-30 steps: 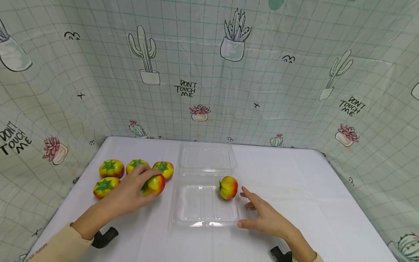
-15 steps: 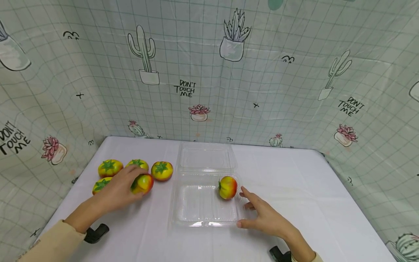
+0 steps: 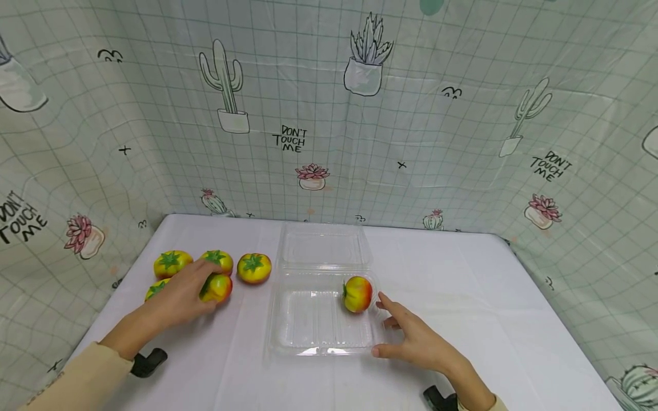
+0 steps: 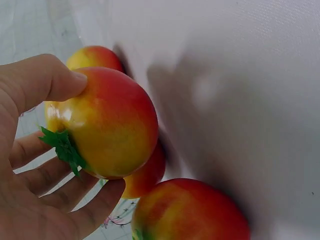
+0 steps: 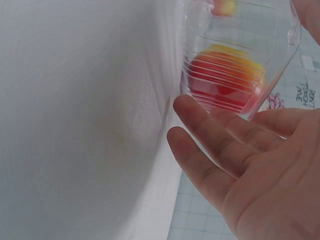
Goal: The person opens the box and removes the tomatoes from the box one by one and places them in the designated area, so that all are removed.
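Observation:
My left hand (image 3: 180, 297) grips a yellow-red persimmon (image 4: 112, 120) with a green leafy calyx, thumb on one side and fingers on the other. In the head view this persimmon is tipped on its side, calyx toward the palm, among the others at the left. A second persimmon (image 3: 358, 294) lies on its side in the right part of a clear plastic clamshell box (image 3: 300, 349), whose lid (image 3: 325, 246) is folded back. Beside the box's right wall my right hand (image 3: 418, 341) holds nothing, its fingers (image 5: 200, 155) extended near the clear plastic.
Several more persimmons stand calyx up at the left: one (image 3: 254, 268) near the box, one (image 3: 220, 260) behind the left hand, one (image 3: 172, 264) at the back left, one (image 3: 156, 289) partly hidden by the hand. A white cloth (image 3: 462, 285) covers the table; a patterned curtain surrounds it.
My left hand has moved left with the gripped persimmon, away from the box and closer in among the other persimmons. The right hand and the persimmon in the box have stayed put.

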The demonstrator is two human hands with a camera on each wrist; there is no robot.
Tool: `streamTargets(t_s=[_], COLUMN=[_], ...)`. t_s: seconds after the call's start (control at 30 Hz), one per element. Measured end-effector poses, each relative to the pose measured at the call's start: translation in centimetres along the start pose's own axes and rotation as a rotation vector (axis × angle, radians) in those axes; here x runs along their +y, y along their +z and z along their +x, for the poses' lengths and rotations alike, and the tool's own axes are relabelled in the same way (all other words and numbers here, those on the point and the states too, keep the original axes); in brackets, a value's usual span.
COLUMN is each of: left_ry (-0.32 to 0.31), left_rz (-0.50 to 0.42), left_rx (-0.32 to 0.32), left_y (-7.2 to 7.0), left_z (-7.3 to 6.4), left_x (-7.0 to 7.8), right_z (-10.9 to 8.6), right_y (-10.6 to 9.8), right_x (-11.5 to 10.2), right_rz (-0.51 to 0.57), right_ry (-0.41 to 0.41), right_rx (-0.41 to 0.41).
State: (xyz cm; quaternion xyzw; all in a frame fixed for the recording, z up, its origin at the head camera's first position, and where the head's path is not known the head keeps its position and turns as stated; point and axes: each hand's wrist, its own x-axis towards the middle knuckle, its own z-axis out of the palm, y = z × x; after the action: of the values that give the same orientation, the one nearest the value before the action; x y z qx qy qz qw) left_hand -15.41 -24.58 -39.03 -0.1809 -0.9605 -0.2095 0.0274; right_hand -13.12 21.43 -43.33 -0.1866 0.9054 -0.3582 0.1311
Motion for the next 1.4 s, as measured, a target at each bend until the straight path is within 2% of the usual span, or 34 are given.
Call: streamTargets(t_s=[0.33, 0.7, 1.07, 1.4], left_ry=[-0.016, -0.011, 0.01, 0.001], left_rz=[0.036, 0.061, 0.09, 0.093], left_rx=[-0.025, -0.015, -0.01, -0.003], left_y=[0.5, 0.8, 0.7, 0.9], left_z=[0.0, 0.1, 0.1, 0.0], left_x=[-0.6, -1.2, -1.1, -1.1], right_z=[0.0, 0.0, 0.0, 0.0], right_y=[0.0, 0.1, 0.0, 0.0], right_x=[0.0, 0.0, 0.0, 0.0], right_rz=[0.005, 0.004, 0.003, 0.003], right_ry=[-0.005, -0.007, 0.0, -0.003], right_rx=[-0.003, 0.0, -0.003, -0.005])
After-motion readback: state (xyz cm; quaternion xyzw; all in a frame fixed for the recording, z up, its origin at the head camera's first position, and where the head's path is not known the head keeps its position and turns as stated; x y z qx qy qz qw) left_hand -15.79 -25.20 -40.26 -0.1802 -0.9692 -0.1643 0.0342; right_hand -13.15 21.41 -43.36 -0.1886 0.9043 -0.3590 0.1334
